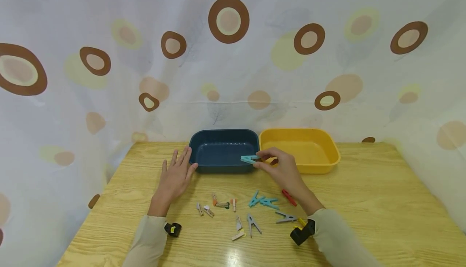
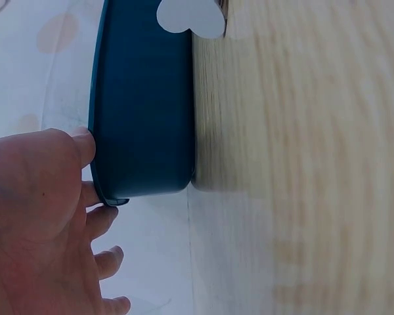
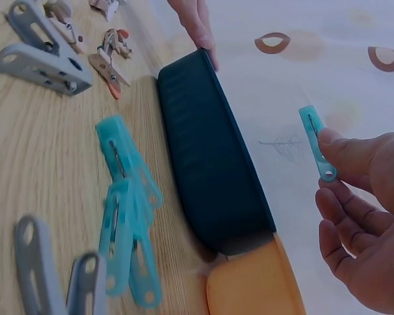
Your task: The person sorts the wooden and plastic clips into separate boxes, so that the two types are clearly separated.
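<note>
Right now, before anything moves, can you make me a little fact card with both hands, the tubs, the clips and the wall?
Left hand: the left hand touches the left end of the blue tub
Right hand: the right hand pinches a light blue clip, held up near the blue tub's right end
Tubs: blue tub on the left, yellow tub beside it on the right
Clips on the table: two more light blue clips, a red clip, gray clips, small wooden clips
Behind: a pale sheet with brown rings
</note>
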Demonstrator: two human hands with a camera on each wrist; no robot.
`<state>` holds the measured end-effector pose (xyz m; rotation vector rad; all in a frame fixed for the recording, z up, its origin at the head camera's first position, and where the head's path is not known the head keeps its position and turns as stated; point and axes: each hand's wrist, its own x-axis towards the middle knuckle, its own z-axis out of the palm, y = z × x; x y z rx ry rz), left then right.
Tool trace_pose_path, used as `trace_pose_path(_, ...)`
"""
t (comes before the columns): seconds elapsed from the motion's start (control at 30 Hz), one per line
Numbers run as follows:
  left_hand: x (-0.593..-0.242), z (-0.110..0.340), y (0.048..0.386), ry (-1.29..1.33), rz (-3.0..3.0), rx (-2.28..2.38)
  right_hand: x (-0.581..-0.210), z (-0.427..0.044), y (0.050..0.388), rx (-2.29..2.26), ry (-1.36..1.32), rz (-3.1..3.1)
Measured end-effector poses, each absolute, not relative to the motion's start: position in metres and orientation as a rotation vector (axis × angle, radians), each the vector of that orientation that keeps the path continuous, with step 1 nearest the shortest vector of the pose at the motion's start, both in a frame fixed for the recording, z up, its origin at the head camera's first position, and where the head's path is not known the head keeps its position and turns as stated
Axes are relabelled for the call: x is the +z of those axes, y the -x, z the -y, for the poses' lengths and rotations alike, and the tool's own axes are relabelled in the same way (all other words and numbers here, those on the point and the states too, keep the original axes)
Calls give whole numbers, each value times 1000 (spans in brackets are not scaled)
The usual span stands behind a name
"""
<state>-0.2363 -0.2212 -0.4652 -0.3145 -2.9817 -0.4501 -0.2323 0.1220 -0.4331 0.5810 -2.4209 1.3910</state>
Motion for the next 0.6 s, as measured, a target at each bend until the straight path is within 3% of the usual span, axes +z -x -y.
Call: trace_pose_path(0.6, -467, 221, 238, 306, 2995, -467, -431, -58, 264, 1400, -531, 2462)
